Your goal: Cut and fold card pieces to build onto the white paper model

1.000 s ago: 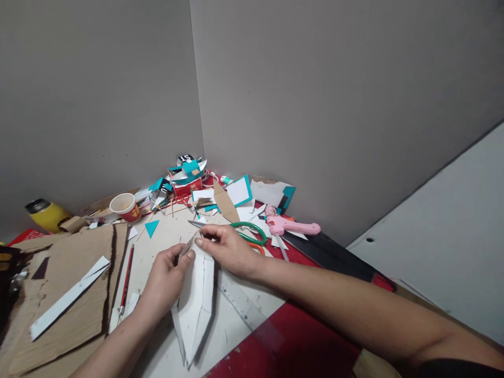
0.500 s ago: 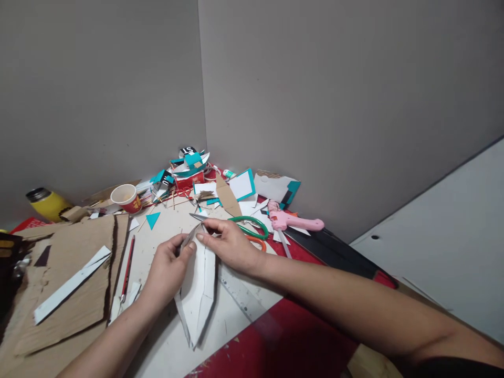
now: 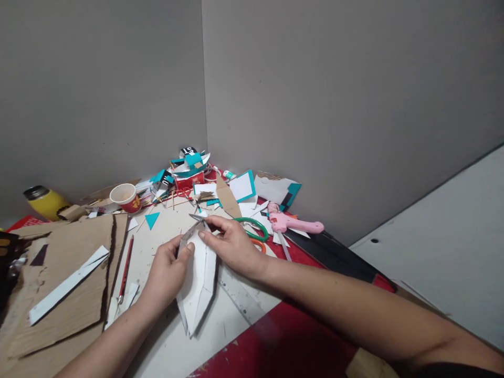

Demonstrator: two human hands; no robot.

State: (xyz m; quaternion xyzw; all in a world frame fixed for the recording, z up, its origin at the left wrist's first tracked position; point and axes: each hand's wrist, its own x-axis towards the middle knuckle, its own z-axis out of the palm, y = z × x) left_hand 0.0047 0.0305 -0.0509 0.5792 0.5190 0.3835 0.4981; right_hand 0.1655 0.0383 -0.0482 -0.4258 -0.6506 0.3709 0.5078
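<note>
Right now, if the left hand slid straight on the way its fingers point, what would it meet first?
The left hand points up-right along the white folded card, toward the right hand pinching the card's tip. It would probably meet those fingers first; the scissors lie just beyond. Depth is unclear.

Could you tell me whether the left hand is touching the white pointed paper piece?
Touching: in the head view the left hand grips the white pointed paper piece's left edge.

1. Two plain grey walls [image 3: 315,89] meet in a corner straight ahead, bare and evenly lit.
2. A red-topped table [image 3: 283,341] is pushed into that corner.
3. To the right, a pale grey panel [image 3: 452,247] slopes away beside the table.
</note>
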